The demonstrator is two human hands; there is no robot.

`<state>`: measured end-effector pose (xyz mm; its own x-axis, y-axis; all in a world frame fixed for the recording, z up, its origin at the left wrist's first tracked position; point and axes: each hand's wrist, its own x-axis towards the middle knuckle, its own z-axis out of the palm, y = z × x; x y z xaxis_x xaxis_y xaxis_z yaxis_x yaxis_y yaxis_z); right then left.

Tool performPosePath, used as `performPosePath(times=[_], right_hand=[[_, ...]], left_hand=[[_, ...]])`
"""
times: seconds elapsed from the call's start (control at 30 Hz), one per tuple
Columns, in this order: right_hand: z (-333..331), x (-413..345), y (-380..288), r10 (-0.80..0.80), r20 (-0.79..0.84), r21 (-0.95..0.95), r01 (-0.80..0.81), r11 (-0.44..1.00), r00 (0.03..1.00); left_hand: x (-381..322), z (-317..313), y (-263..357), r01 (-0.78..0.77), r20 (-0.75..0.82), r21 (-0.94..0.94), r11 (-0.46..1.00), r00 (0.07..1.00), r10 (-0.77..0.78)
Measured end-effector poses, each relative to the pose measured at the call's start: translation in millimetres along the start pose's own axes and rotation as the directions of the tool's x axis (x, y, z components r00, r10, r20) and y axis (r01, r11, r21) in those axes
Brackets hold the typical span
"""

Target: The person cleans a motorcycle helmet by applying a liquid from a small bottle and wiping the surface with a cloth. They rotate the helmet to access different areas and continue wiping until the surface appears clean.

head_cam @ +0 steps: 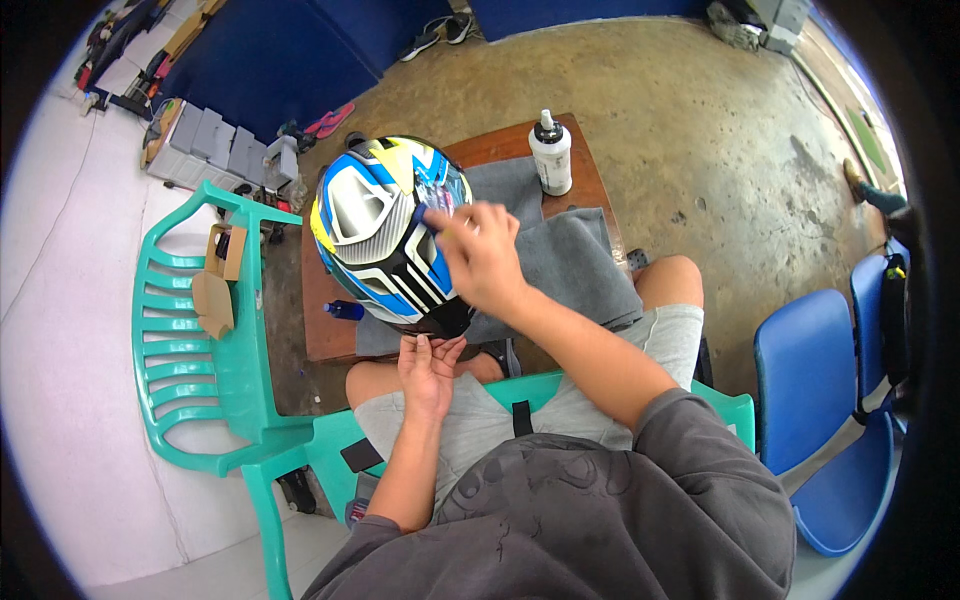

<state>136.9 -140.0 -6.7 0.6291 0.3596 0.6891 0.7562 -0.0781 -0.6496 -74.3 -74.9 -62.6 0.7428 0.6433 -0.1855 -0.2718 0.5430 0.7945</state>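
A motorcycle helmet (pixel 367 247) in blue, white, black and yellow rests on a grey towel (pixel 559 262) over a low wooden table (pixel 495 150). My right hand (pixel 484 255) is over its right side, fingers pressing a small dark blue object (pixel 421 215), perhaps an applicator pad, against the shell. Below, my left hand (pixel 431 367) holds the helmet's near lower edge, palm turned up. A small blue bottle (pixel 344 310) lies on the table left of the helmet. At the far right of the table stands a white bottle (pixel 553 161) with a black collar and white nozzle.
A green plastic chair (pixel 247 375) on the left bears an opened cardboard box (pixel 223 255). Blue seats (pixel 806 382) stand at right. Beyond the table are grey storage boxes (pixel 214 146), pink flip-flops (pixel 330 120) and dark shoes (pixel 439 37). A person's foot (pixel 853 180) shows at far right.
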Motion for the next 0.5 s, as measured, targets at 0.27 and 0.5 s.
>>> performPosePath(times=[0.27, 0.5], right_hand=[[11.0, 46.1, 36.0, 0.463, 0.089, 0.225, -0.471, 0.853, 0.882], [-7.6, -29.8, -37.1, -0.329, 0.232, -0.162, 0.369, 0.915, 0.916]], left_hand=[[0.7, -2.0, -4.0, -0.019, -0.001, -0.019, 1.000, 1.000, 0.019], [0.4, 0.2, -3.9, -0.019, 0.026, -0.045, 0.999, 0.999, 0.020]])
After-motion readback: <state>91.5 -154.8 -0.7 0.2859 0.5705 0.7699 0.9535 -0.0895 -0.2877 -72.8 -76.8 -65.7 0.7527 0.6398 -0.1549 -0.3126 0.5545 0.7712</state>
